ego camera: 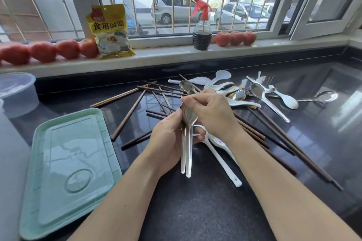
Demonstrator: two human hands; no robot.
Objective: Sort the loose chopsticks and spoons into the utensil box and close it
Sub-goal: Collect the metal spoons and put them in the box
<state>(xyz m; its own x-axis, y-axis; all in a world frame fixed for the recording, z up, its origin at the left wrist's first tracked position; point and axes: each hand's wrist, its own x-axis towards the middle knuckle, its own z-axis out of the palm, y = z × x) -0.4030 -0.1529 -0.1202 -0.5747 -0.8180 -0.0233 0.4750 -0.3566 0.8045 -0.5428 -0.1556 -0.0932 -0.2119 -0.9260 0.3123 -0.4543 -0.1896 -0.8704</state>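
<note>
The person is mid-gathering: the left hand (168, 139) grips stacked metal spoons (188, 123), the right hand (210, 111) pinches another onto them; next, probably carrying them left toward the green lid (64, 164).

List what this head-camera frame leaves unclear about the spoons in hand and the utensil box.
- Metal spoons: their handles overlap in the left hand, so the count is unclear; the right hand covers the bowls' upper part.
- Green utensil box lid: only this flat lidded piece shows; the inside and compartments are hidden.
- White object at the left edge: cut off, unidentifiable.
- Chopsticks: some run under the right forearm and spoons, so no count.
</note>
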